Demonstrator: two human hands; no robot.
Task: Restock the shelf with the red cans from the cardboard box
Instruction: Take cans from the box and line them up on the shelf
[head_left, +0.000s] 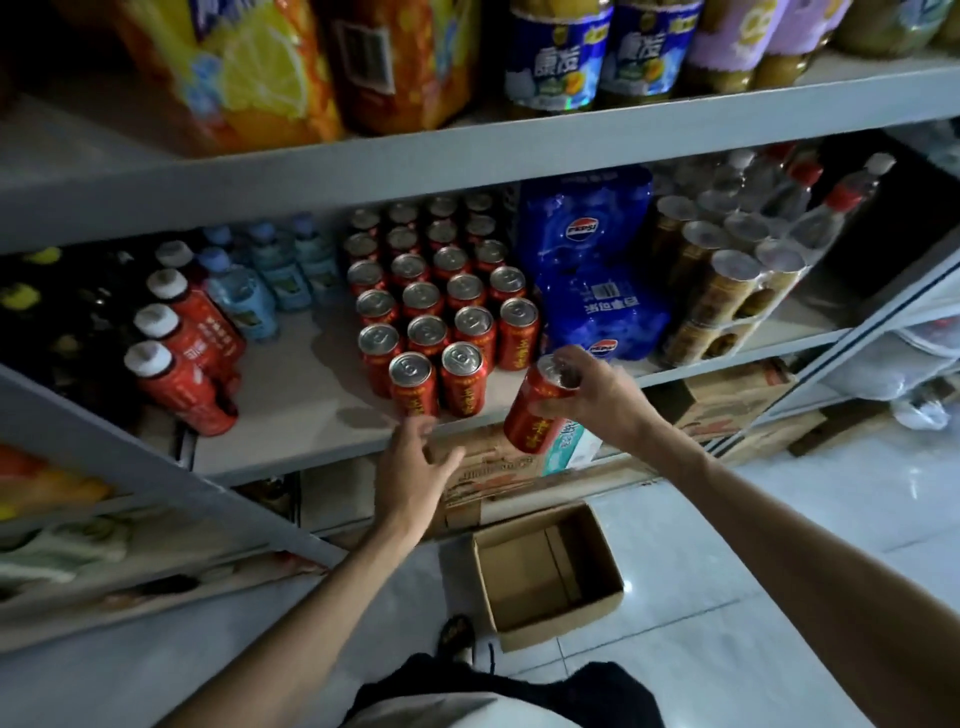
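Note:
Several red cans stand in rows on the middle shelf, silver tops up. My right hand grips one more red can by its top, tilted, just off the shelf's front edge to the right of the rows. My left hand hovers with relaxed, spread fingers below the frontmost can, at the shelf's edge, holding nothing. The cardboard box lies open on the floor below, and no cans show inside it.
Red bottles and pale blue bottles stand left of the cans. A blue shrink-wrapped pack sits right of them, then wrapped jars. Large drink bottles fill the shelf above. More cartons lie under the shelf.

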